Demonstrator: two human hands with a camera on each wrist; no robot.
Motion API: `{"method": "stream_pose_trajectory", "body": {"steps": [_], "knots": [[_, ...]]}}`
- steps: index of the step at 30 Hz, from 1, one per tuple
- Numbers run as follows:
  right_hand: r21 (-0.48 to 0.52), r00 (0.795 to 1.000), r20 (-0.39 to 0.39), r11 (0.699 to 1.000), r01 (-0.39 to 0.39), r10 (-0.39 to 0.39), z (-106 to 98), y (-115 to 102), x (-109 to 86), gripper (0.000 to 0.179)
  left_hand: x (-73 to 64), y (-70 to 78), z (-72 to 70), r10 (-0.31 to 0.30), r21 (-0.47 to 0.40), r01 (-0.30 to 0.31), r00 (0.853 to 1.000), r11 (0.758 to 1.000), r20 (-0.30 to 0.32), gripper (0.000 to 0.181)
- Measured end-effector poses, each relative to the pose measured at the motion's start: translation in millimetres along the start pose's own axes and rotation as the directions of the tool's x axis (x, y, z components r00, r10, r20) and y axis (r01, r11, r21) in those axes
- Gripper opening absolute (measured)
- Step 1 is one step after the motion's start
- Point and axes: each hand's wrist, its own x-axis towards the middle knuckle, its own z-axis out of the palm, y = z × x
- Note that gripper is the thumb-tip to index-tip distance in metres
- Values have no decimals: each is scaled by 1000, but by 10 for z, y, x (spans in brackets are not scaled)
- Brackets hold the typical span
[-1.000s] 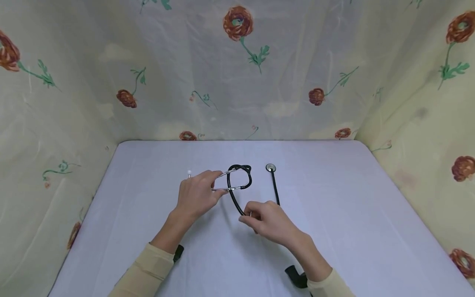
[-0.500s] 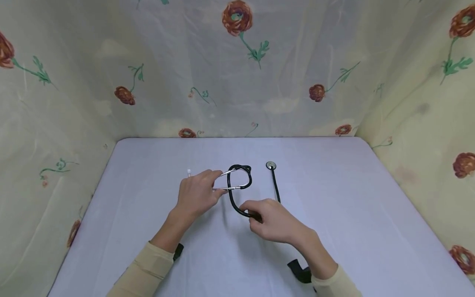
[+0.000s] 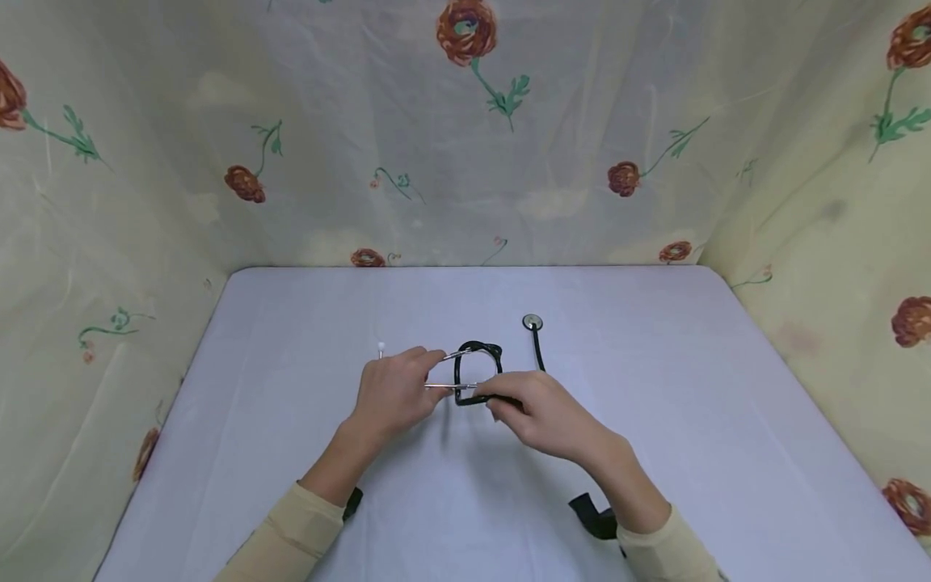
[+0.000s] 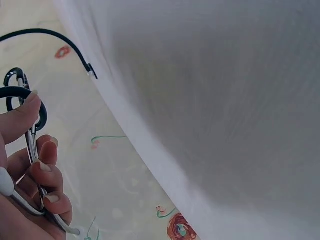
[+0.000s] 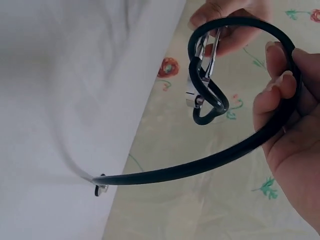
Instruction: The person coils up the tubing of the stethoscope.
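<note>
A stethoscope with black tubing (image 5: 200,167) is between my two hands. My left hand (image 3: 396,394) grips its metal ear tubes (image 4: 31,146), fingers curled round them; a white ear tip (image 4: 6,182) sticks out by the palm. My right hand (image 3: 547,411) pinches the tubing, which bends in a loop around the metal tubes. Both hands are close together over the table in the head view. Beyond the right hand, the round chest piece (image 3: 532,322) lies on the cloth, joined to the tubing's far end. The right hand hides part of the tubing between.
A white cloth covers the table (image 3: 327,307). Flower-printed curtains (image 3: 553,162) hang behind it and along both sides. Black pieces, one dark bent piece (image 3: 595,517) among them, show beside the wrists.
The right hand has drawn the tubing farther round, up towards the ear tubes, so the bend below them is tighter. The left hand has shifted slightly right and nearer, keeping its grip.
</note>
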Motion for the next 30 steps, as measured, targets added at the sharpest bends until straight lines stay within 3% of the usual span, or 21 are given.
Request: {"method": "stream_pose_trajectory", "body": {"steps": [11, 17, 25, 30], "knots": [[-41, 977, -173, 992, 116, -121, -65, 66, 68, 16, -61, 92, 12, 73, -2, -73, 997, 997, 18, 42], [-44, 975, -187, 992, 115, -121, -66, 110, 103, 16, -102, 128, 1, 103, -14, -102, 994, 995, 30, 43], [-27, 978, -186, 995, 94, -97, -109, 167, 189, 13, -125, 176, 24, 165, -19, -166, 986, 986, -33, 40], [-10, 980, -186, 997, 76, -76, -131, 228, 248, 12, -124, 240, 8, 200, -39, -202, 979, 979, -37, 39]]}}
